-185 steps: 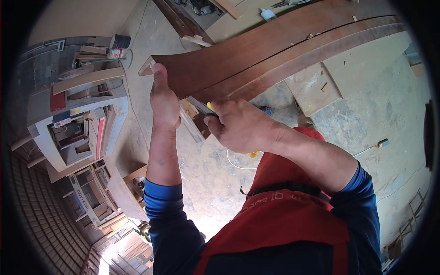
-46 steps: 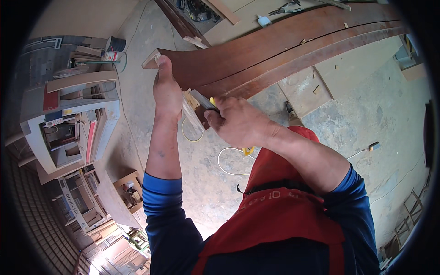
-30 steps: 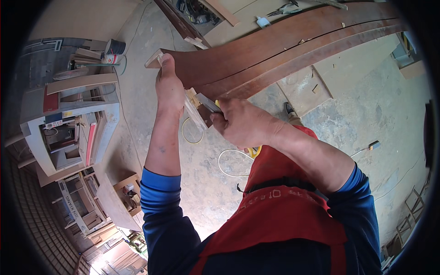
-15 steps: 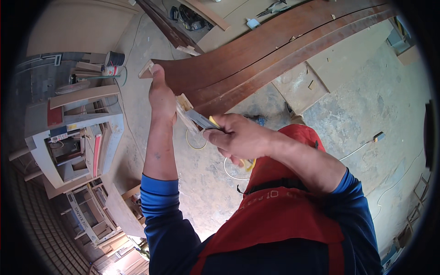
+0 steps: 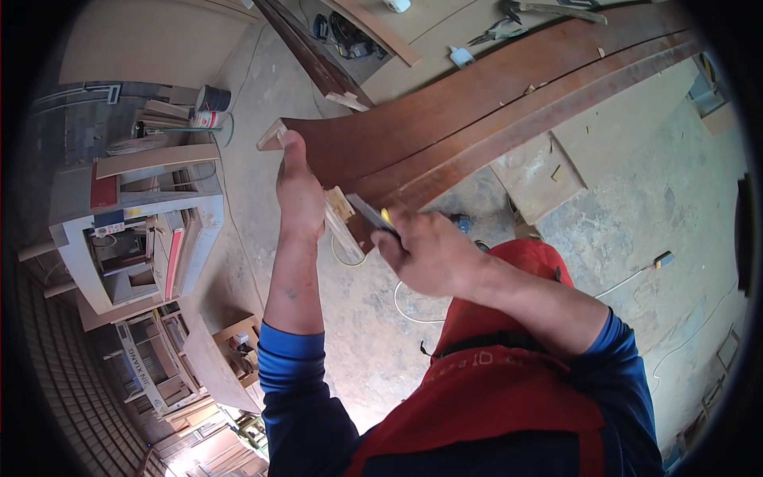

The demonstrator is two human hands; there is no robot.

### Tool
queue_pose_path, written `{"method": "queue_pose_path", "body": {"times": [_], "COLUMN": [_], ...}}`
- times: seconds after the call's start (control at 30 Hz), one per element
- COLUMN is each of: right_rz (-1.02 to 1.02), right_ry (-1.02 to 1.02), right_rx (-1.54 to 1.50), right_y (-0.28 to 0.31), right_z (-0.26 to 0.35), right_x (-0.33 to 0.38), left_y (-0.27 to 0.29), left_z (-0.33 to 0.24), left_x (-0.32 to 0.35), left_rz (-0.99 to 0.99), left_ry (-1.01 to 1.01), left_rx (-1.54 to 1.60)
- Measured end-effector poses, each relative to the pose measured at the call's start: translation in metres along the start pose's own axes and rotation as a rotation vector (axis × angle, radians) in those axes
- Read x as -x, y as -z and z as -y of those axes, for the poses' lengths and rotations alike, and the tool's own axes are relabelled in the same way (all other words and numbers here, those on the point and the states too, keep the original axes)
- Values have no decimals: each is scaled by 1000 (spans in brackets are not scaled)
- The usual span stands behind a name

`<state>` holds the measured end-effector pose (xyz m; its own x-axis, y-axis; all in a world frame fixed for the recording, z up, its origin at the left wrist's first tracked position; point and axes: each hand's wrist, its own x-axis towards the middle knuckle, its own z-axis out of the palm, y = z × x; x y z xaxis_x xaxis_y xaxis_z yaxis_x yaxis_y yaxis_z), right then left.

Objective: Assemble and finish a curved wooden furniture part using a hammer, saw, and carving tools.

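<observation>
A long, curved, reddish-brown wooden board stretches from the middle to the upper right, with a groove along its length. My left hand grips its near left end, thumb up beside the pale cut edge. Below that hand, a pale raw wood end shows on the board. My right hand is closed around a yellow-handled knife with a grey blade, whose tip points up and left, close to the raw end. Whether the blade touches the wood I cannot tell.
Wood chips lie on the board. Behind it are pliers, a hammer and a small white bottle. A second dark board stands at upper left. A machine frame stands left; a cable crosses the floor.
The whole view has shifted, so the board and both hands appear farther right and lower. My right hand has drawn the knife slightly away from the raw end. My left hand keeps its grip.
</observation>
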<state>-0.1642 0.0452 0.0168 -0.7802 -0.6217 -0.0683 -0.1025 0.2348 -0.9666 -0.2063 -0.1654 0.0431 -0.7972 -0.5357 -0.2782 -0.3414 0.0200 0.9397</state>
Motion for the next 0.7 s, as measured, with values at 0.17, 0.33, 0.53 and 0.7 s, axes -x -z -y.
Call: {"method": "queue_pose_path", "body": {"times": [0.17, 0.33, 0.53, 0.7], "right_rz": [49, 33, 83, 131], "right_ry": [-13, 55, 120, 27], "right_rx": [-28, -36, 67, 79], "right_y": [5, 9, 15, 8], "right_z": [9, 5, 14, 14], "right_x": [12, 13, 8, 5], "left_y": [3, -2, -6, -7], "left_z": [5, 0, -5, -12], "left_x": [1, 9, 13, 10], "left_rz": [34, 35, 114, 129], "left_ry": [-64, -97, -77, -92], "left_rx": [22, 25, 143, 96]}}
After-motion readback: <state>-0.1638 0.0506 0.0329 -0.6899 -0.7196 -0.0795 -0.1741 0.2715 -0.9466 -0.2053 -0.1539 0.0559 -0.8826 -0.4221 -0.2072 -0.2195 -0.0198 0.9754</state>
